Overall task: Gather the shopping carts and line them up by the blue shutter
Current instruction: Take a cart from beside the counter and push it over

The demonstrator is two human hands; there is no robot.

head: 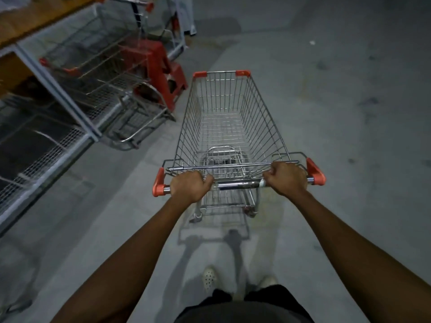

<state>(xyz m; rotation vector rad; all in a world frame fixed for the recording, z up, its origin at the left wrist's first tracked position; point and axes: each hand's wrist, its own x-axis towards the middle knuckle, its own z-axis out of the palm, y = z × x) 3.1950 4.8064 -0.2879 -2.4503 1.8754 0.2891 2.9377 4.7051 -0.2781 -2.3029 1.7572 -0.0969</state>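
While standing behind the shopping cart (221, 127) on the concrete floor (349, 113), had left hand (189, 185) and right hand (288, 179) both wrapped tight round the handle bar (238, 184), knuckles up. Gripped wide, each fist close to one of the red end caps (316, 172), probably for steering leverage on the casters. Held arms nearly straight, likely to push from the body and leave foot room behind the rear wheels. Found the basket empty, so nothing to shift or spill. Had the nose pointed up the open lane, near and to the right of a red step stool (161, 73). Noted more carts (93, 73) parked at left against the metal racking (58, 94), presumably waiting for collection; too blurred to count. Saw no blue shutter anywhere in view, so could not judge how far off. Judged step as transit: cart in hand, not yet lined up. Would watch the stool and the protruding cart frame (130, 134) on the left when passing.
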